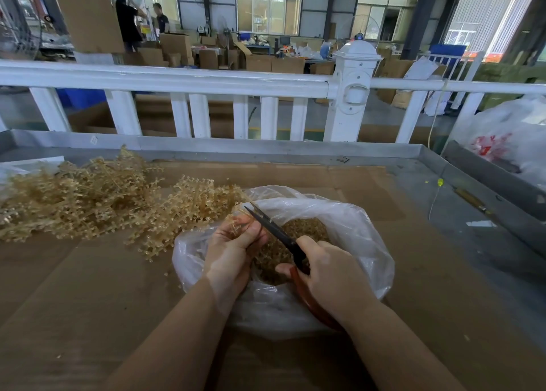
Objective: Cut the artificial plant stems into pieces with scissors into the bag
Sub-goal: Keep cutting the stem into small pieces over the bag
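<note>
Stems [97, 201] tan, beaded, heaped beside bag [354, 222].

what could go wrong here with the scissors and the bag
1. The scissors blades pass right beside the left hand fingers pinching the stem, so a cut could nick a finger.
2. The blade tips reach past the bag rim near the uncut pile, so cut pieces may land on the cardboard instead of in the bag.
3. The thin bag lies slack under both hands; the right hand could snag it with the blades.
</note>
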`<state>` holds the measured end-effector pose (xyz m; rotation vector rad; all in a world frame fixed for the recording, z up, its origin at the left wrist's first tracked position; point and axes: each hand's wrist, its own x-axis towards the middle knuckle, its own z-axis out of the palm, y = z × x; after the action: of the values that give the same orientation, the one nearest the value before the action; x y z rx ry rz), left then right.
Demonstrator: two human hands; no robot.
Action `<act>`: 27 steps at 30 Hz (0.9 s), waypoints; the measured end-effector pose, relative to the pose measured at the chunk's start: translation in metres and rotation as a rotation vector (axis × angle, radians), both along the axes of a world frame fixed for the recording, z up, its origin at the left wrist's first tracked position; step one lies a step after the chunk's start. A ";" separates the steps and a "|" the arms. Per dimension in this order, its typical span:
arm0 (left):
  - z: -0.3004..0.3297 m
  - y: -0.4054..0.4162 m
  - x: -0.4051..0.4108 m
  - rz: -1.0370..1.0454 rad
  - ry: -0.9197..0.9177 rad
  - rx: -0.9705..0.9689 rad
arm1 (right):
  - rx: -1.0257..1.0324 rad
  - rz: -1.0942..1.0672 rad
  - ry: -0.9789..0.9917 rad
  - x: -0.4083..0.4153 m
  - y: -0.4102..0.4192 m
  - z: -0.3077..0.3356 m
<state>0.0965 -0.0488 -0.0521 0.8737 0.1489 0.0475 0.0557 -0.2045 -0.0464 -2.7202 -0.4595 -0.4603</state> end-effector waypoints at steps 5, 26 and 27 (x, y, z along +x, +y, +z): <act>0.000 0.000 -0.001 -0.008 -0.012 -0.001 | -0.023 -0.004 -0.035 -0.002 -0.001 -0.001; 0.001 0.000 -0.004 -0.022 -0.019 -0.009 | -0.017 -0.004 -0.051 -0.002 -0.001 -0.008; 0.000 0.001 -0.003 -0.023 -0.012 -0.005 | -0.014 -0.004 -0.050 -0.001 -0.001 -0.008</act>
<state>0.0935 -0.0482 -0.0519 0.8698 0.1282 0.0309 0.0543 -0.2057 -0.0548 -2.7292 -0.4718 -0.5291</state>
